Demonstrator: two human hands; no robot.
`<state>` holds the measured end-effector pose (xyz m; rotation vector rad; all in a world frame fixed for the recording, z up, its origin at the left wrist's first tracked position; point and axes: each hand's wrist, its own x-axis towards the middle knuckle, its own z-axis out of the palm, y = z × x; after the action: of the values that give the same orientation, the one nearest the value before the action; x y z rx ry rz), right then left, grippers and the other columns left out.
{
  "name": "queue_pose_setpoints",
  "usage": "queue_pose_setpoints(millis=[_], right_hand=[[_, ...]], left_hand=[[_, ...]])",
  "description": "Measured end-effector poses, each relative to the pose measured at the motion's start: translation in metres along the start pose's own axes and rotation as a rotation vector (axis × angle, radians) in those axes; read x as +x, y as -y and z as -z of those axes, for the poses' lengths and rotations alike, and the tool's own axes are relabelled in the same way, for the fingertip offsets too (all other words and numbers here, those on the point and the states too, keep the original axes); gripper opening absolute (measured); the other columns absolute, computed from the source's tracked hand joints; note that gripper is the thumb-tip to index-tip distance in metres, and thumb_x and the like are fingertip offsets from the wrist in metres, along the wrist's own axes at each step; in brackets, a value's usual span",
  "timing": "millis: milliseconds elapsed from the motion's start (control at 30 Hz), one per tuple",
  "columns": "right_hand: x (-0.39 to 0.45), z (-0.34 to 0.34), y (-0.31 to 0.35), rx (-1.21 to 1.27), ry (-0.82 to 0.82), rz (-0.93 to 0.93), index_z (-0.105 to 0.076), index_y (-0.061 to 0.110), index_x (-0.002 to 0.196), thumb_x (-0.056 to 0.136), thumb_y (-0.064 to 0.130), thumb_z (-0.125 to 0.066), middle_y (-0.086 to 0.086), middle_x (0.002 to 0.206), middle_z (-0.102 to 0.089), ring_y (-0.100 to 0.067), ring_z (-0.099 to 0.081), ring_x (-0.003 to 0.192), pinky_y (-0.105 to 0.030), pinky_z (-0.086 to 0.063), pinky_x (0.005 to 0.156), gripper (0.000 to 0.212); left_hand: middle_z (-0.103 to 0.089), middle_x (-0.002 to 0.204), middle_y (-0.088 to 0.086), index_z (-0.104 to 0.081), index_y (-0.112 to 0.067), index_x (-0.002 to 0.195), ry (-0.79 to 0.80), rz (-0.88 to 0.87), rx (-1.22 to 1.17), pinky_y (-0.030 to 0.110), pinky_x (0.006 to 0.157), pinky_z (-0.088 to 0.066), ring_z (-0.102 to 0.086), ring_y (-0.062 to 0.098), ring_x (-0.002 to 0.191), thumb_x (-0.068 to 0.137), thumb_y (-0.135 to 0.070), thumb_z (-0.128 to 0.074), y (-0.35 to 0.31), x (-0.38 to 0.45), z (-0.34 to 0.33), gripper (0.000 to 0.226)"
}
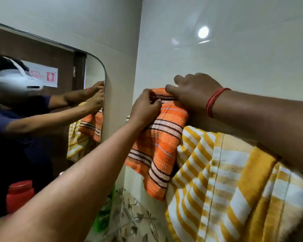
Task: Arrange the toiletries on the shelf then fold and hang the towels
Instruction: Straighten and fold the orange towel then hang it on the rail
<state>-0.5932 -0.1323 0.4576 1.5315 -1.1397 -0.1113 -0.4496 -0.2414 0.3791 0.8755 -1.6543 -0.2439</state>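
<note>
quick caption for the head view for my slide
Both hands, left hand and right hand, settle an orange striped towel beside a hanging yellow striped towel.

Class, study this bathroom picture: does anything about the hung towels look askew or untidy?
Yes. The orange towel hangs crooked, its stripes slanting and its lower edge ending in a corner, while both hands, left and right, grip its top. It overlaps the yellow towel, which lies bunched and rumpled.

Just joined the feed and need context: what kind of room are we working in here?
Most likely a bathroom: glossy tiled walls, a wall mirror and two striped towels, the orange towel and the yellow towel, hanging, both hands at the orange one's top edge.
</note>
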Motion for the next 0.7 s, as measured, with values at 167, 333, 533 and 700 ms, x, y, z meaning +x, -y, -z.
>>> queue_pose_setpoints(millis=[167,333,533,700], right_hand=[[0.008,0.005,0.025,-0.192,-0.140,0.311,-0.068,0.015,0.091,0.083,0.018,-0.049,-0.011,0.108,-0.061,-0.035,-0.058,0.095,-0.040,-0.044,0.068,0.021],[0.028,0.020,0.053,0.205,0.523,0.248,-0.059,0.011,0.124,0.097,0.016,-0.051,-0.012,0.121,-0.062,-0.030,-0.059,0.099,-0.037,-0.047,0.081,0.028],[0.034,0.012,0.050,0.559,0.803,-0.052,-0.062,0.013,0.109,0.093,0.001,-0.046,-0.005,0.095,-0.062,-0.025,-0.056,0.084,-0.032,-0.043,0.069,0.026],[0.010,0.008,0.041,0.744,1.034,-0.240,-0.066,0.004,0.107,0.100,0.011,-0.049,-0.011,0.112,-0.069,-0.018,-0.056,0.089,-0.029,-0.046,0.078,0.019]], left_hand=[[-0.072,0.092,0.014,-0.072,-0.008,0.086,0.052,-0.121,0.113,0.042,0.074,-0.049,-0.064,0.032,0.091,0.084,-0.041,-0.042,0.018,0.000,0.005,0.044],[-0.067,0.081,0.015,-0.064,-0.007,0.071,0.220,-0.166,0.207,0.035,0.062,-0.035,-0.060,0.033,0.081,0.090,-0.031,-0.044,0.022,0.010,0.012,0.036],[-0.069,0.113,0.017,-0.071,-0.015,0.104,0.420,-0.243,0.265,0.035,0.077,-0.038,-0.059,0.033,0.103,0.100,-0.034,-0.038,0.021,0.003,0.015,0.039],[-0.062,0.131,0.020,-0.066,-0.012,0.118,0.617,-0.167,0.312,0.035,0.083,-0.036,-0.056,0.035,0.115,0.103,-0.038,-0.030,-0.002,0.003,0.013,0.047]])
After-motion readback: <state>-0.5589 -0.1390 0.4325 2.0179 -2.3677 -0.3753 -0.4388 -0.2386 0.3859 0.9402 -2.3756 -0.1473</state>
